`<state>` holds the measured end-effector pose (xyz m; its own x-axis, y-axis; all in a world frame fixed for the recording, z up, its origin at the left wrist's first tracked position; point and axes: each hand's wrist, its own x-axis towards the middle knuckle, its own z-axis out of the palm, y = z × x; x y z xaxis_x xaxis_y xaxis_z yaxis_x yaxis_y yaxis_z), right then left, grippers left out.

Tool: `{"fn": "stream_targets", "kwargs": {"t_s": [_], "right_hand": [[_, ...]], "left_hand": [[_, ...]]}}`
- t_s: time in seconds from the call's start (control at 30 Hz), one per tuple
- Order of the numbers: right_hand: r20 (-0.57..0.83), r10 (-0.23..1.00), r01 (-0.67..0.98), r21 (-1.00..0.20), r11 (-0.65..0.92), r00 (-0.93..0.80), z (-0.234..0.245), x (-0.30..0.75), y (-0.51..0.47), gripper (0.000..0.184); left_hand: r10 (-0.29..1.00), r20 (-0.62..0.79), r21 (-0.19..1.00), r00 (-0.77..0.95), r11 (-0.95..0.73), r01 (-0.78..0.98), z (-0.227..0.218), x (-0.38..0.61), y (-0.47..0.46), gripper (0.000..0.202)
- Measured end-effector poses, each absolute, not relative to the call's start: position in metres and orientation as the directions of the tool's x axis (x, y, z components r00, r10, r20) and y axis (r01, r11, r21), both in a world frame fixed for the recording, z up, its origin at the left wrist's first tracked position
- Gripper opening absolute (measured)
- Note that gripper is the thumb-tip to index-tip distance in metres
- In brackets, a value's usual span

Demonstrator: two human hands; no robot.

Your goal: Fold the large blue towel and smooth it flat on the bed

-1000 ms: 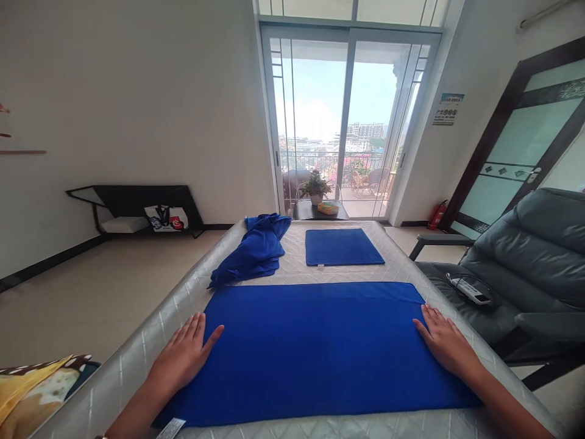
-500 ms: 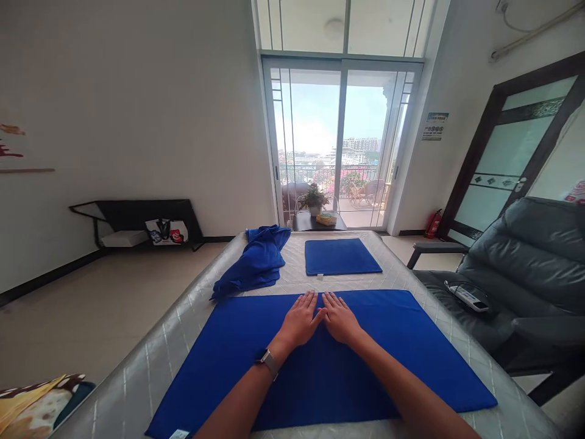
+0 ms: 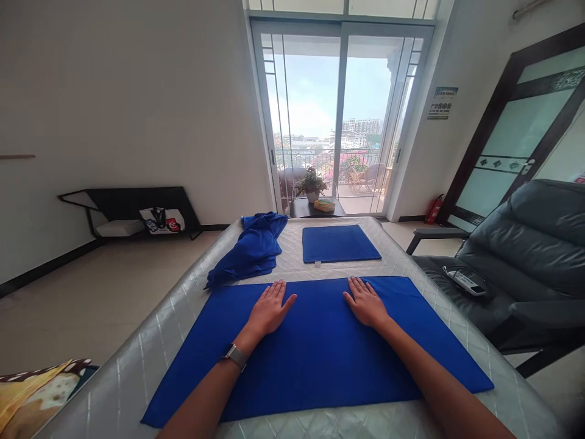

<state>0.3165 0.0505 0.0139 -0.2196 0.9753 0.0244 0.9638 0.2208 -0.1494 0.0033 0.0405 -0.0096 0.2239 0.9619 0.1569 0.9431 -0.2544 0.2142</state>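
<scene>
A large blue towel (image 3: 315, 360) lies spread flat across the near part of the mattress (image 3: 278, 421). Both palms rest on it close to its far edge. My left hand (image 3: 269, 308), with a watch on the wrist, lies flat left of the middle, fingers stretched out and thumb apart. My right hand (image 3: 365, 302) is flat on the right part, its fingers also extended. Beyond them sits a smaller folded blue towel (image 3: 340, 242) with a white tag at its near edge. A crumpled blue towel (image 3: 249, 247) is heaped at the far left of the mattress.
A dark armchair (image 3: 539, 244) stands to the right with a power strip (image 3: 465, 282) on its seat. Past the mattress, a small table (image 3: 297, 209) holds a potted plant (image 3: 312, 183) and a tissue box (image 3: 324, 205). Patterned bedding (image 3: 41, 390) shows at lower left.
My hands have slid apart across the large towel, left hand to the left and right hand to the right, from nearly touching at the middle. The view has tilted slightly downward.
</scene>
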Motion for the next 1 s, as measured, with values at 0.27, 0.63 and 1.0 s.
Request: {"fn": "stream_targets", "kwargs": {"t_s": [0.27,0.63,1.0], "right_hand": [[0.068,0.995,0.997,-0.041,-0.071,0.074,-0.001,0.452,0.058,0.074],[0.053,0.993,0.993,-0.056,-0.099,0.102,-0.007,0.467,0.064,0.077],[0.064,0.994,0.995,-0.046,-0.088,0.091,-0.006,0.471,0.064,0.076]], "left_hand": [[0.985,0.155,0.173,-0.075,0.048,0.984,-0.032,-0.149,0.039,0.079],[0.981,0.149,0.142,-0.124,0.103,0.985,-0.037,-0.172,0.037,0.082],[0.977,0.157,0.185,-0.147,0.117,0.976,-0.034,-0.169,0.037,0.084]]}}
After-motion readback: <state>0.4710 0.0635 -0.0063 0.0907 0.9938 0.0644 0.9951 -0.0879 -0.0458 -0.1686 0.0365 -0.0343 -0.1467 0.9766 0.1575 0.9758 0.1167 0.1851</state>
